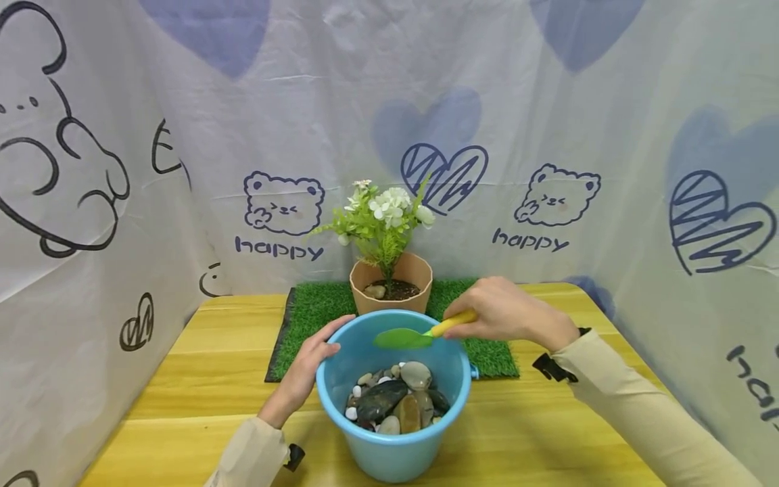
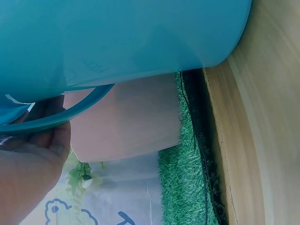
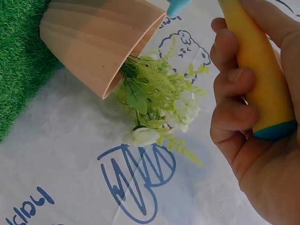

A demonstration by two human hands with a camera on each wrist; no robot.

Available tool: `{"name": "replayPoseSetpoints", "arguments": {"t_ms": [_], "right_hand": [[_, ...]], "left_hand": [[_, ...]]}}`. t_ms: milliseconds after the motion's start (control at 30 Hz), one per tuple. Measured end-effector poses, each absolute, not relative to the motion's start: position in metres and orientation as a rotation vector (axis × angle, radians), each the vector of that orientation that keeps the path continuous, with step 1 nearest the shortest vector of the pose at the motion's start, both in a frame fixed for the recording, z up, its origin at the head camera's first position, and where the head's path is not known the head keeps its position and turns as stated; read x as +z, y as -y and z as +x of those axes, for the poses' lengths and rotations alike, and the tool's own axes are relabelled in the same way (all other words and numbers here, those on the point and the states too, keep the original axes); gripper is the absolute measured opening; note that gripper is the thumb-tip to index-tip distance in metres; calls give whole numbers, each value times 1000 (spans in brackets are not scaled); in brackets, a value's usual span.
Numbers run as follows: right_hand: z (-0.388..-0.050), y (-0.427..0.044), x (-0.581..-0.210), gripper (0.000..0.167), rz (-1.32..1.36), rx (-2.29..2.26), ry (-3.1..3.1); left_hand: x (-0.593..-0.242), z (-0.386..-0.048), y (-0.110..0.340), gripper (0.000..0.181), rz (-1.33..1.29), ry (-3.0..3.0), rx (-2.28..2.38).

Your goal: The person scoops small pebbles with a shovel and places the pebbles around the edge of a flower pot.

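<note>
A light blue bucket [image 1: 392, 452] stands on the table, with dark and pale stones [image 1: 398, 402] lying in its bottom. My left hand [image 1: 308, 365] holds the bucket's left rim, thumb over the edge; in the left wrist view the hand [image 2: 35, 161] is by a curved blue band, with some fingers hidden behind it. My right hand [image 1: 508, 314] grips the yellow handle [image 3: 262, 70] of a small trowel. The trowel's green blade [image 1: 403, 338] is over the bucket opening, above the stones, and no stone shows on it.
Just behind the bucket, a tan flowerpot [image 1: 389, 270] with soil, a stone and a white-flowered plant [image 1: 386, 216] stands on a green turf mat [image 1: 316, 301]. Under everything is a yellow wooden table [image 1: 231, 345]. A printed white cloth [image 1: 341, 88] encloses the back and sides.
</note>
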State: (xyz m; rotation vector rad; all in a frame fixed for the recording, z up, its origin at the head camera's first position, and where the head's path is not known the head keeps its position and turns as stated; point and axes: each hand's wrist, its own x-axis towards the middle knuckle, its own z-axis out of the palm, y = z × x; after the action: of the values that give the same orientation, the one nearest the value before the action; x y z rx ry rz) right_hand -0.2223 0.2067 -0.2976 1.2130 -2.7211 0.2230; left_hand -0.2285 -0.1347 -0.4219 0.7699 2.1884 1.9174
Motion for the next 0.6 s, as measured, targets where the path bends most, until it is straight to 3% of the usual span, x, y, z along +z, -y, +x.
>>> {"name": "replayPoseSetpoints", "arguments": {"t_ms": [600], "right_hand": [[-218,-203,-279,22,1216,118,2763]], "left_hand": [[-423,-228,134,51,772,-2177,1936]]}}
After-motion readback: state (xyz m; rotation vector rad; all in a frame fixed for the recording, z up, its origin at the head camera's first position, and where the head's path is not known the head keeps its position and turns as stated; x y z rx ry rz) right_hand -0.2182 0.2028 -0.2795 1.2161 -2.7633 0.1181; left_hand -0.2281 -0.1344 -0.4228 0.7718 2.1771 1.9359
